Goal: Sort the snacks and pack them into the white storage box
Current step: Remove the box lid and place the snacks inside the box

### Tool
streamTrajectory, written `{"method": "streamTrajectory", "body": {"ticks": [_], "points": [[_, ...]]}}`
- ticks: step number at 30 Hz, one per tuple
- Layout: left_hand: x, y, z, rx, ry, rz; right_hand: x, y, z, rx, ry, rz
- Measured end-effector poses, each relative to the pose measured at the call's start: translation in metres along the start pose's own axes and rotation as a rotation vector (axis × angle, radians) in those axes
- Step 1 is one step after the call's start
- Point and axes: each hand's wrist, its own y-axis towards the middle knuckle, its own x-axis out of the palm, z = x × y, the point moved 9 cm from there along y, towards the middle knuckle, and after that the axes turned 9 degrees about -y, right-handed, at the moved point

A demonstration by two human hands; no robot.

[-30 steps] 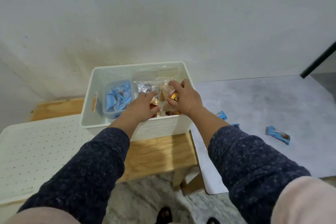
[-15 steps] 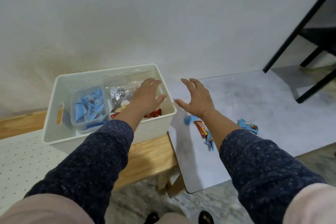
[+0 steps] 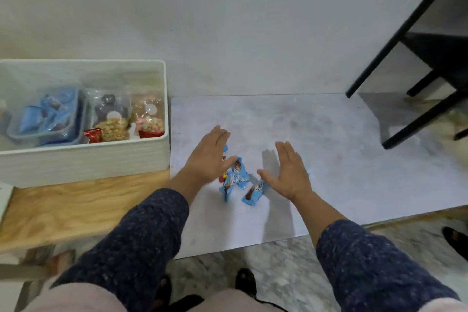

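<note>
A: Hands?
B: Left hand (image 3: 209, 159) and right hand (image 3: 288, 172) both flat, fingers straight, gripping nothing, over the grey marbled board (image 3: 329, 147).
A: Snacks?
B: Crinkly blue wrappers (image 3: 234, 180) lie between the palms, one (image 3: 253, 192) just by the right thumb.
A: Box?
B: Ribbed white storage box (image 3: 83, 162) left of the left hand, on pale wood (image 3: 76, 208); inside, a clear tub of blue packs (image 3: 48, 114) and cellophane nut bags (image 3: 112, 121).

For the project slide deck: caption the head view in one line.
Both open hands, left hand and right hand, flank loose blue snack packets on the grey mat beside the white storage box.
</note>
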Motion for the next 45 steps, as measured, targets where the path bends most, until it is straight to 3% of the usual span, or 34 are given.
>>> {"method": "streamTrajectory", "body": {"ticks": [3, 7, 12, 16, 23, 27, 33, 37, 41, 45], "points": [[0.041, -0.012, -0.001, -0.043, -0.029, 0.040, 0.019, -0.004, 0.042, -0.019, 0.002, -0.061], [0.089, -0.036, -0.010, -0.202, 0.038, -0.084, 0.045, -0.004, 0.075, -0.054, -0.032, -0.149], [0.095, -0.036, -0.022, -0.309, 0.018, -0.047, 0.068, 0.001, 0.074, -0.105, 0.053, -0.220], [0.084, -0.018, -0.036, -0.299, 0.031, -0.001, 0.073, 0.006, 0.045, -0.236, 0.025, -0.141], [0.085, 0.011, -0.056, -0.233, 0.111, -0.123, 0.082, 0.008, -0.004, -0.413, 0.093, -0.019], [0.084, 0.019, -0.072, -0.220, 0.118, -0.153, 0.087, 0.018, -0.018, -0.408, 0.055, 0.023], [0.076, 0.012, -0.086, -0.099, 0.086, -0.041, 0.094, 0.041, -0.029, -0.366, -0.015, 0.040], [0.066, 0.000, -0.088, -0.147, 0.103, 0.040, 0.098, 0.056, -0.034, -0.307, -0.082, 0.006], [0.062, -0.008, -0.088, -0.226, 0.098, 0.105, 0.083, 0.057, -0.039, -0.330, -0.209, 0.195], [0.064, -0.017, -0.078, -0.277, 0.009, 0.118, 0.084, 0.048, -0.043, -0.354, -0.139, 0.171]]}}
